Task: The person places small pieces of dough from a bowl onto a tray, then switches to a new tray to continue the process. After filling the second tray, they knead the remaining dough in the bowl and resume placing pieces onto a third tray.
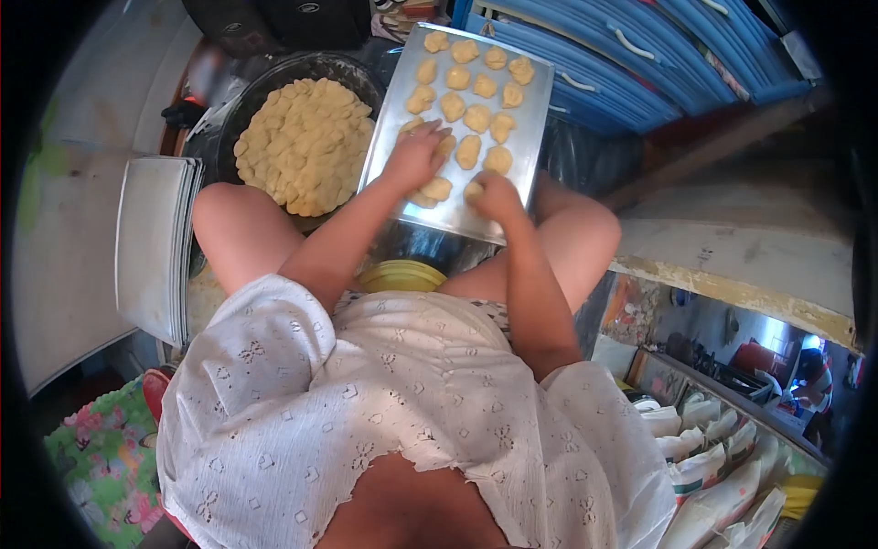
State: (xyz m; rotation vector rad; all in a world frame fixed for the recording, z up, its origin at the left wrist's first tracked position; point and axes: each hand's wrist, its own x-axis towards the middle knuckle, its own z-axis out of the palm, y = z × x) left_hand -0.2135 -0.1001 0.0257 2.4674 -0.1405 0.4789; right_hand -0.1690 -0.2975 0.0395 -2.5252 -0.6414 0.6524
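A metal tray (389, 151) lies tilted across my lap, with rows of pale yellow dough pieces (476, 117) on it. Over the tray's left side is my left hand (421, 157), its fingers spread on or just above the dough pieces there. My right hand (492, 197) is closed round a dough piece (473, 192) at the tray's lower right. Left of the tray, a large round dark basin (227, 137) holds a big heap of dough lumps (306, 146).
Stacked metal trays (155, 247) stand at the left. A yellow bowl (402, 275) sits between my legs. Blue shelving (585, 59) rises behind the tray, and a wooden ledge (750, 265) runs along the right. Packed bags (713, 467) fill the lower right.
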